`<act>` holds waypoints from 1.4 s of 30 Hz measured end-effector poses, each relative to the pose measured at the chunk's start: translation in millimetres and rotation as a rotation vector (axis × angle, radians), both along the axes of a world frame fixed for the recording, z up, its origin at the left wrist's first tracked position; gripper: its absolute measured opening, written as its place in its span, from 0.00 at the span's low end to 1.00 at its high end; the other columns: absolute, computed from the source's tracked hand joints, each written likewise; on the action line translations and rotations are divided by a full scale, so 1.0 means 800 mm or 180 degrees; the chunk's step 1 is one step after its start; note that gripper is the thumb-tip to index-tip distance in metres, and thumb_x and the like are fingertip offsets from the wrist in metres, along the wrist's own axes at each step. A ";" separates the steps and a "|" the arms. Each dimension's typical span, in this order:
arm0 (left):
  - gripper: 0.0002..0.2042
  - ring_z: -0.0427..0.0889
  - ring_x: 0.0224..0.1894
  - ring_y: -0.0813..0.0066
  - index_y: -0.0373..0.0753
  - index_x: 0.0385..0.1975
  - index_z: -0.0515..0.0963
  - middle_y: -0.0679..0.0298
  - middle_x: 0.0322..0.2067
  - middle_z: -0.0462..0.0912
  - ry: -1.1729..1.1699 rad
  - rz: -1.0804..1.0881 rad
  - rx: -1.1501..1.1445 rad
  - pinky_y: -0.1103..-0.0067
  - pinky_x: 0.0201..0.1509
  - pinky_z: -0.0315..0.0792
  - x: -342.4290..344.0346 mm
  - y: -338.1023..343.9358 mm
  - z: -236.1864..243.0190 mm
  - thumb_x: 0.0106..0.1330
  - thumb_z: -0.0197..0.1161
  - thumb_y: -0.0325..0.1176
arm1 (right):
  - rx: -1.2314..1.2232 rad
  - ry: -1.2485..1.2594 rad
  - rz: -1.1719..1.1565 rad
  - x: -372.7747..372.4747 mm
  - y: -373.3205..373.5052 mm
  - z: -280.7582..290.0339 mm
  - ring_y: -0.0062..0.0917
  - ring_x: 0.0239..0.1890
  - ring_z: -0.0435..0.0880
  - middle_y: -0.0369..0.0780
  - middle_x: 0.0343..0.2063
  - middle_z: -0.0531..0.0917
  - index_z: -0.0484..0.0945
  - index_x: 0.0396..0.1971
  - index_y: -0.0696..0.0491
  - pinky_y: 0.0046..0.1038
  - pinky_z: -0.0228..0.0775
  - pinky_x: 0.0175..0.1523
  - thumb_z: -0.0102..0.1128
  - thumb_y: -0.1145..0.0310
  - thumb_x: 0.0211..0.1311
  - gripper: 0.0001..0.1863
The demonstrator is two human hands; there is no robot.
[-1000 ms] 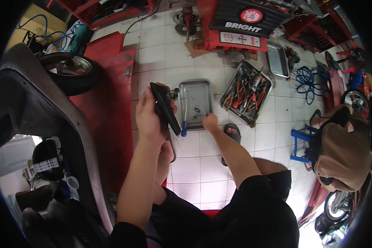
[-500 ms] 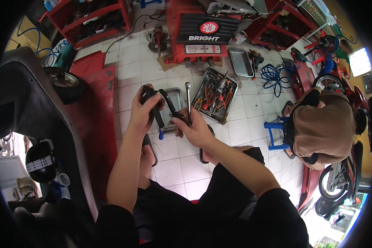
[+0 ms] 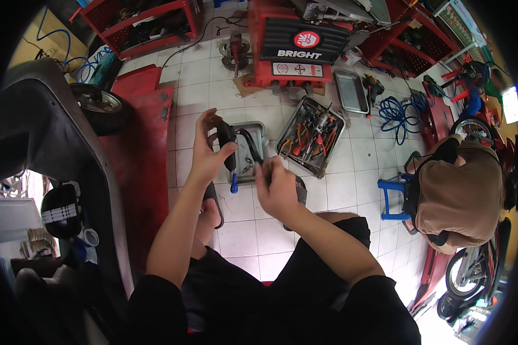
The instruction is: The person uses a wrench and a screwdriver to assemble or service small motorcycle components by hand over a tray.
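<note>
My left hand (image 3: 208, 158) is closed around a dark, elongated part (image 3: 227, 146) with a blue tip (image 3: 234, 183) at its lower end. From the part's top, a curved black arm (image 3: 250, 145) bends down toward my right hand (image 3: 279, 190). The fingers of that hand are curled and slightly blurred, closed at the arm's lower end. No ratchet wrench shows in it now; the fingers may hide it. Below both hands, a shallow metal tray (image 3: 261, 133) on the tiled floor holds some small metal pieces (image 3: 248, 165).
A tray (image 3: 335, 148) full of pliers and screwdrivers lies right of my hands. Behind it are another metal tray (image 3: 351, 92), a power tool (image 3: 374, 87) and a coiled blue hose (image 3: 398, 115). A person (image 3: 460, 190) sits at right by a blue stool (image 3: 392, 198). A red platform (image 3: 147, 172) is at left.
The ratchet wrench that stood upright from my right hand is no longer visible. My right hand has turned and its fingers point inward. The dark part is held more upright. The view has shifted slightly.
</note>
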State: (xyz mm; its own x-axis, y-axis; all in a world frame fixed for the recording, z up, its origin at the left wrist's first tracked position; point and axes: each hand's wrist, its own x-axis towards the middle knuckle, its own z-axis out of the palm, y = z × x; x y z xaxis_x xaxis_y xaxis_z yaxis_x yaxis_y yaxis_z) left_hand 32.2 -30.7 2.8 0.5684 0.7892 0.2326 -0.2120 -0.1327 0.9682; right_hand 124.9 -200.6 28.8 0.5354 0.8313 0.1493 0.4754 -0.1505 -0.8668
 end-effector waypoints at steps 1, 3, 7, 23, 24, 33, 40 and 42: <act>0.40 0.71 0.50 0.71 0.36 0.60 0.63 0.61 0.47 0.71 0.0292 0.0330 0.0130 0.76 0.53 0.69 0.002 -0.001 -0.008 0.47 0.79 0.34 | 0.0126 0.0005 -0.0151 0.007 0.006 -0.005 0.50 0.26 0.81 0.49 0.23 0.81 0.66 0.37 0.59 0.43 0.72 0.30 0.57 0.72 0.65 0.10; 0.41 0.72 0.49 0.71 0.35 0.58 0.64 0.60 0.47 0.72 0.0874 0.0982 0.0387 0.76 0.50 0.70 0.002 -0.008 -0.023 0.44 0.82 0.37 | 0.0311 -0.0088 -0.0377 0.014 0.011 -0.008 0.45 0.23 0.80 0.47 0.22 0.80 0.65 0.35 0.59 0.39 0.70 0.28 0.57 0.74 0.65 0.09; 0.20 0.78 0.35 0.78 0.31 0.39 0.77 0.64 0.33 0.80 0.1296 -0.0111 -0.1548 0.80 0.40 0.73 0.000 -0.030 -0.010 0.63 0.69 0.44 | 0.0200 -0.0380 -0.0422 0.020 0.009 -0.009 0.47 0.27 0.83 0.50 0.31 0.82 0.67 0.38 0.57 0.40 0.74 0.31 0.58 0.75 0.62 0.09; 0.13 0.76 0.27 0.80 0.30 0.52 0.71 0.57 0.40 0.84 0.0944 -0.0426 -0.1748 0.80 0.34 0.74 -0.023 -0.008 0.004 0.73 0.43 0.21 | -0.0562 0.0775 0.0834 0.034 0.016 -0.020 0.23 0.19 0.76 0.38 0.18 0.77 0.75 0.37 0.59 0.28 0.66 0.26 0.46 0.60 0.75 0.17; 0.13 0.76 0.27 0.80 0.30 0.53 0.71 0.57 0.40 0.84 0.0847 -0.0456 -0.1587 0.81 0.33 0.73 -0.021 -0.012 0.006 0.74 0.42 0.21 | -0.0553 0.1391 0.0830 0.039 0.015 -0.017 0.15 0.17 0.68 0.33 0.16 0.72 0.75 0.42 0.59 0.21 0.60 0.23 0.40 0.55 0.78 0.22; 0.14 0.71 0.24 0.83 0.31 0.56 0.69 0.64 0.30 0.77 0.0542 -0.0740 -0.1178 0.85 0.28 0.67 -0.015 -0.047 0.032 0.74 0.43 0.20 | -0.0226 0.2565 0.1059 0.047 0.011 -0.008 0.13 0.20 0.63 0.29 0.19 0.67 0.77 0.39 0.57 0.19 0.57 0.26 0.44 0.60 0.77 0.17; 0.15 0.71 0.24 0.83 0.32 0.57 0.68 0.64 0.31 0.77 0.0263 -0.0759 -0.1455 0.85 0.27 0.66 -0.014 -0.051 0.029 0.74 0.44 0.20 | 0.0072 0.2117 0.0820 0.036 0.016 -0.028 0.12 0.17 0.59 0.28 0.18 0.66 0.73 0.34 0.57 0.18 0.51 0.21 0.44 0.56 0.77 0.19; 0.15 0.71 0.24 0.83 0.32 0.58 0.68 0.64 0.32 0.77 0.0188 -0.0748 -0.1570 0.85 0.27 0.66 -0.015 -0.054 0.029 0.74 0.44 0.21 | -0.0177 0.2493 0.0716 0.031 0.014 -0.024 0.14 0.21 0.65 0.32 0.21 0.72 0.75 0.35 0.58 0.19 0.56 0.25 0.44 0.59 0.77 0.18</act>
State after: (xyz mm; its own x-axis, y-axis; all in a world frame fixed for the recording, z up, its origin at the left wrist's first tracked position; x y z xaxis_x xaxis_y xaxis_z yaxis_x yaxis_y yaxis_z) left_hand 20.5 -74.2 25.6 0.7435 0.6467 -0.1705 -0.1246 0.3844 0.9147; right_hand 149.9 -189.5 9.9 0.2868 0.9265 -0.2438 -0.2414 -0.1763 -0.9543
